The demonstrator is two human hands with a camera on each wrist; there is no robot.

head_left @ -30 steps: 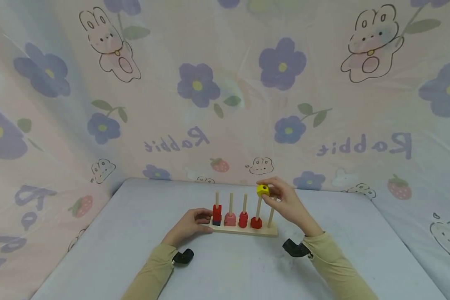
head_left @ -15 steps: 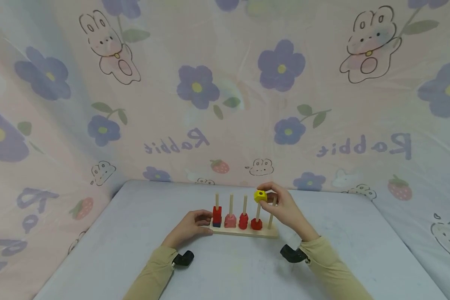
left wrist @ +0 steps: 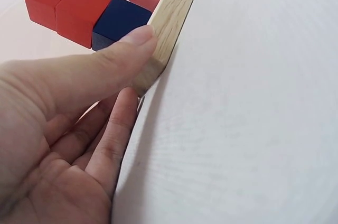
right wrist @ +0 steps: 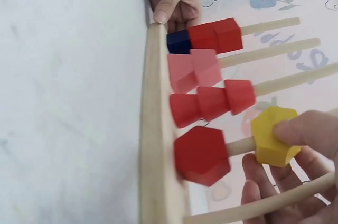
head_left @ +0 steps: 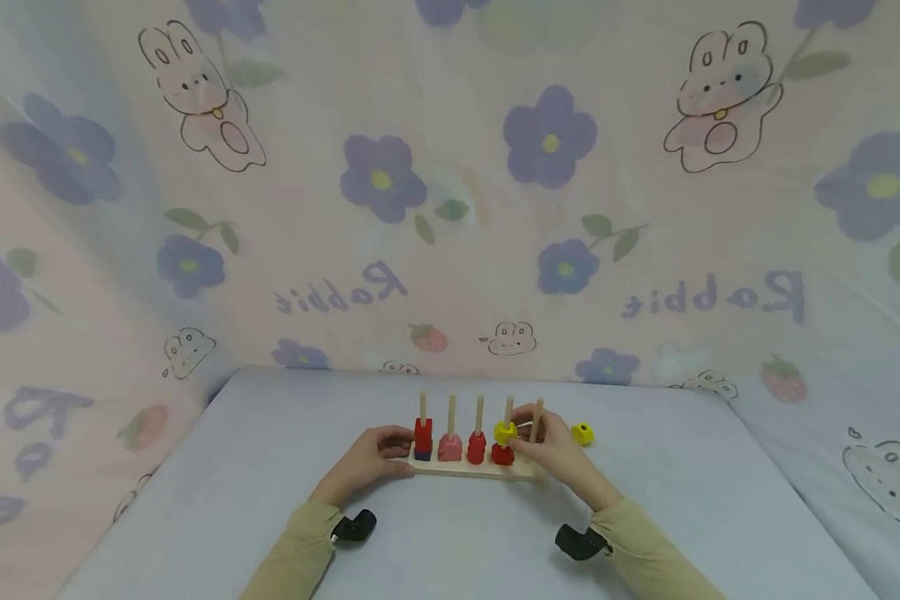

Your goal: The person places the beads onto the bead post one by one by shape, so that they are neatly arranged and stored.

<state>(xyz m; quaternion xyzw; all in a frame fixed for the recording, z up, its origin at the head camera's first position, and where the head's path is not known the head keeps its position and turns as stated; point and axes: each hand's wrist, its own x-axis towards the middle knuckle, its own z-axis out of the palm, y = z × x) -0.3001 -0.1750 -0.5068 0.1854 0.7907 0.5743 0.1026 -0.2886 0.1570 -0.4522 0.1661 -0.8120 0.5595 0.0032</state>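
Observation:
My left hand (head_left: pixel 375 460) grips the left end of a wooden peg board (head_left: pixel 457 472), thumb on its front edge in the left wrist view. My right hand (head_left: pixel 558 454) pinches a yellow hexagonal block (right wrist: pixel 274 135) between thumb and fingers. That block is threaded on the second peg from the right, apart from the red hexagonal block (right wrist: pixel 203 155) seated at the peg's foot. The left-end peg carries a navy block (left wrist: pixel 122 20) below two red square blocks (left wrist: pixel 84 12). Pink blocks (head_left: pixel 450 448) and tapered red blocks (right wrist: pixel 211 103) fill the lower parts of the two pegs between.
Another yellow block (head_left: pixel 582 433) lies on the white tabletop (head_left: pixel 450 542), right of my right hand. The rightmost peg (right wrist: pixel 264 203) bears no block and stands close to my right fingers. A patterned curtain (head_left: pixel 450 208) hangs behind the table.
My right hand has lowered the yellow block from the peg's top partway down the shaft. The loose yellow block has come into view. My left hand keeps its hold on the board.

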